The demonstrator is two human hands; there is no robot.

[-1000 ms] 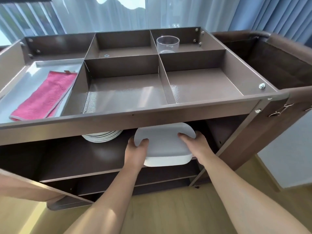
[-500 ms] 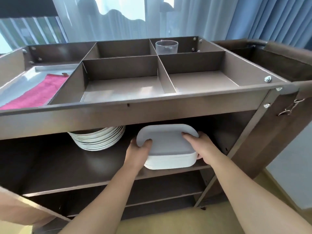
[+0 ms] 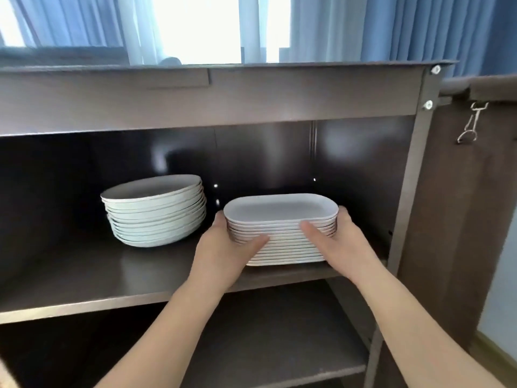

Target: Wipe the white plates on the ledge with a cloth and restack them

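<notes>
Head: 2 hands (image 3: 223,249) (image 3: 345,245) grip plate stack (image 3: 279,210).

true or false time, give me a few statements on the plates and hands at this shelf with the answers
1. The left hand and right hand grip the oblong plate stack from opposite sides. True.
2. A round plate stack stands on the shelf. True.
3. The round plate stack is to the right of the oblong plate stack. False: it stands to its left, apart from it.
4. A cloth lies on the top oblong plate. False: that plate is bare, and no cloth is in view.
</notes>
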